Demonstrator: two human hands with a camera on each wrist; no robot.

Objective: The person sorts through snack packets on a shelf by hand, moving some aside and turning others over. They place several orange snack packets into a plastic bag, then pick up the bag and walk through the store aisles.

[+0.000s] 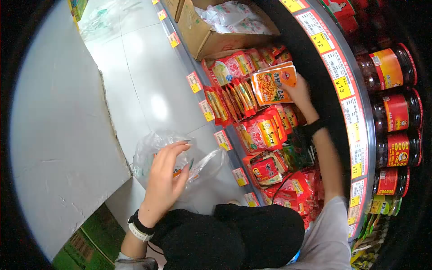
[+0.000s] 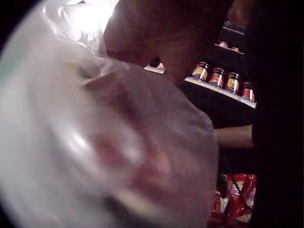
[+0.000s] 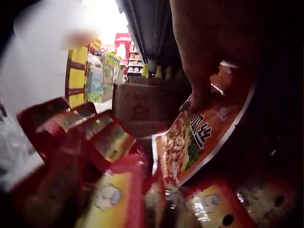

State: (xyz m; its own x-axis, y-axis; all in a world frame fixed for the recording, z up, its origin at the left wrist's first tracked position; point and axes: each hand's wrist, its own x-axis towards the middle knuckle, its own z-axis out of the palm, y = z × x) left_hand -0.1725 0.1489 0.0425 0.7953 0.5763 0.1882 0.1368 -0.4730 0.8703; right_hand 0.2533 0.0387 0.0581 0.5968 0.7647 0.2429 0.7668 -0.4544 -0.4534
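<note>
My right hand grips an orange, white-edged food pouch by one end, with a second pouch edge showing behind it. In the right wrist view, the fingers overlap the end of the orange pouch, close above red packets standing in a row. My left hand, its fingers bent and thumb apart, is at the mouth of a clear plastic bag. Something orange shows through the bag near the thumb. Blurred plastic bag fills much of the left wrist view, with reddish contents inside.
Red packets crowd the low shelf, beside an open cardboard box of white bags. Along the curved upper shelf, price tags line the edge and jars stand behind. A grey panel rises at the left.
</note>
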